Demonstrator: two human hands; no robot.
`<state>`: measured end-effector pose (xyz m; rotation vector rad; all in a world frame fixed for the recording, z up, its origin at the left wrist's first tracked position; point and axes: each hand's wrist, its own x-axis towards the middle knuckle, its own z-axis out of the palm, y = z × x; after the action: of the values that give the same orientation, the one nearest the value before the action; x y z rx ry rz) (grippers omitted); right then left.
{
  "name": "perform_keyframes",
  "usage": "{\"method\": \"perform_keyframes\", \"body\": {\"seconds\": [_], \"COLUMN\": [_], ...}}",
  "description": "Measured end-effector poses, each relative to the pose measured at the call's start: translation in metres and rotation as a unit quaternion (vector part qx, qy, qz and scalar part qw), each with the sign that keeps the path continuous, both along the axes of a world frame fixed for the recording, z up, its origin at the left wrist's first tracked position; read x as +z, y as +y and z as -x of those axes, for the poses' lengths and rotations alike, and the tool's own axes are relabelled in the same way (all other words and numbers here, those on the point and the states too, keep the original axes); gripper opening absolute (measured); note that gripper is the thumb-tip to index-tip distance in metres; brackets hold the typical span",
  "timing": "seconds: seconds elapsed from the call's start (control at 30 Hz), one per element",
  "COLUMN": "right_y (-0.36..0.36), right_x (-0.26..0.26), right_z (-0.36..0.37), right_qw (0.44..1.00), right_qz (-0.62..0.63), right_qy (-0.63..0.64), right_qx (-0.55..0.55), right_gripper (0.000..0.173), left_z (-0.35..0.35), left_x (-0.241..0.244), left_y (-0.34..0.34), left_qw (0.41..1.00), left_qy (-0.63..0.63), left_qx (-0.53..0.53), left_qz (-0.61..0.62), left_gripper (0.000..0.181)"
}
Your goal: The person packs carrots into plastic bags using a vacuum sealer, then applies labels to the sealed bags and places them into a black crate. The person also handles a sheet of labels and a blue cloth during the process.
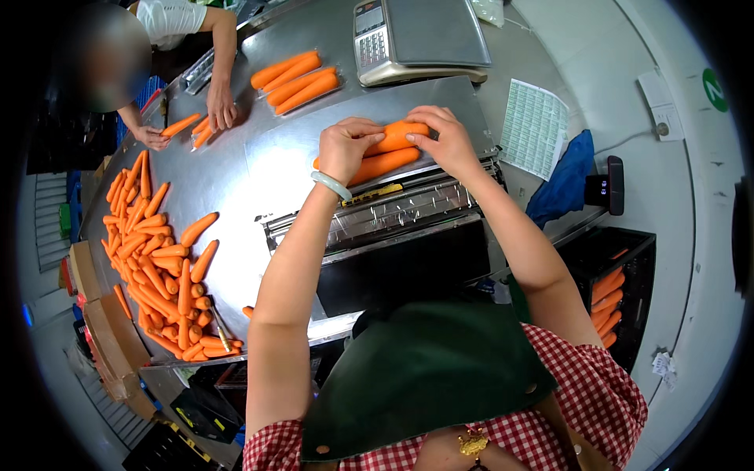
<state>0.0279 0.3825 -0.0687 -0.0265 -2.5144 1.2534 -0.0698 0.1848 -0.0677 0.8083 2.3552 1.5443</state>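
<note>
Before me two large orange carrots lie side by side on the metal plate of a film-wrapping machine (406,218). My left hand (351,144), with a pale bangle at the wrist, grips the left part of the upper carrot (396,136). My right hand (443,138) closes on that carrot's right end with thumb and fingers. Just below it lies the lower carrot (386,166), its left end partly hidden behind my left hand. Whether clear film is between my fingers is too hard to make out.
Wrapped carrot packs (303,88) lie beyond the machine, left of a digital scale (436,35). A heap of carrots (156,265) covers the table's left side, with a knife (221,327) near it. Across the table, a co-worker's hands (221,109) handle carrots. A label sheet (534,126) lies right.
</note>
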Motion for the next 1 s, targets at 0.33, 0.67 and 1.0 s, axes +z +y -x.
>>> {"method": "perform_keyframes", "body": {"seconds": [0.33, 0.67, 1.0], "right_y": [0.002, 0.061, 0.022], "right_x": [0.008, 0.031, -0.008], "right_z": [-0.018, -0.137, -0.061], "right_qw": [0.999, 0.995, 0.995], "right_qz": [-0.008, 0.019, -0.052], "right_qy": [0.048, -0.097, -0.066], "right_qx": [-0.013, -0.033, -0.061], "right_gripper": [0.039, 0.031, 0.042], "left_z": [-0.004, -0.143, -0.086], "left_x": [0.019, 0.036, -0.006], "left_y": [-0.015, -0.265, -0.155], "left_qw": [0.978, 0.838, 0.970], "left_qy": [0.148, 0.239, -0.043], "left_qx": [0.149, 0.231, 0.232], "left_qz": [0.014, 0.434, -0.051], "left_gripper": [0.015, 0.014, 0.038]}}
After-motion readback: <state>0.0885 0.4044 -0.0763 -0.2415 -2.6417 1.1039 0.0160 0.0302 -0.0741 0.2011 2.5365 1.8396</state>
